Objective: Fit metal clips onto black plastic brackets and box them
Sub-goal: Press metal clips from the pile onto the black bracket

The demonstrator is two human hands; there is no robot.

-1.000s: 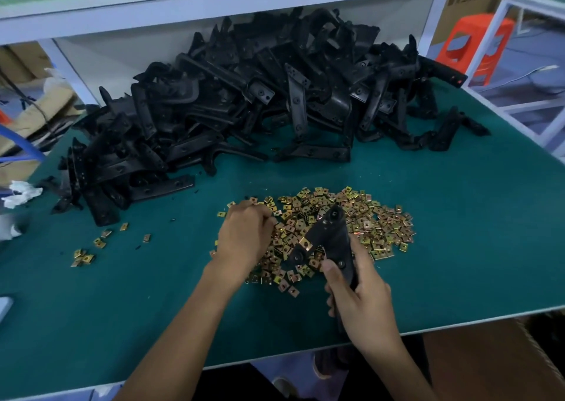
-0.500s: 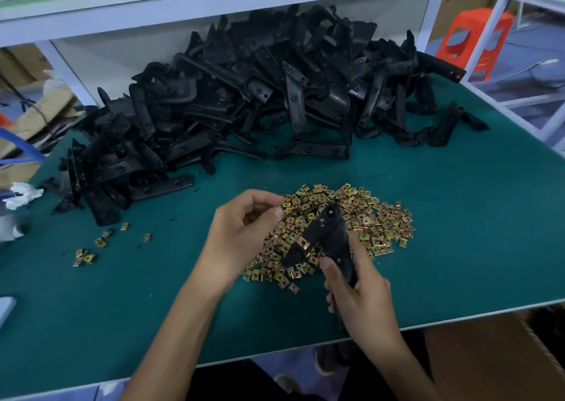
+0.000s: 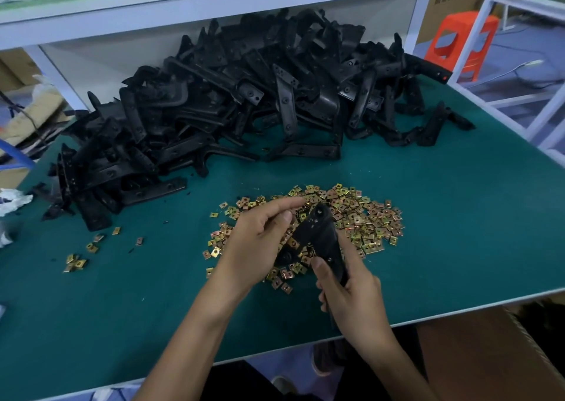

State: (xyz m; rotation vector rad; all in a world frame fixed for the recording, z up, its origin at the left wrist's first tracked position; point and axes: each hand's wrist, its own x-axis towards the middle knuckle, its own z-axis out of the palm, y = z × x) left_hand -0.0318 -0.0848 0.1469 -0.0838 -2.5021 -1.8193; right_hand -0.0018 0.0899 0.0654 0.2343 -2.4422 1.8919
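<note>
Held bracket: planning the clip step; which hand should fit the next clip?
Left: the left hand is at the tip of the bracket, over the clip pile; the right hand grips its lower end.

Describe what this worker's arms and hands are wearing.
Nothing visible. The left forearm and right forearm are bare to the frame's edge, with no sleeves. The left hand and right hand show no gloves, rings or watch.

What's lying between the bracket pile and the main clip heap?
Between bracket pile and clip heap: bare green mat, few dark specks; head view.
</note>
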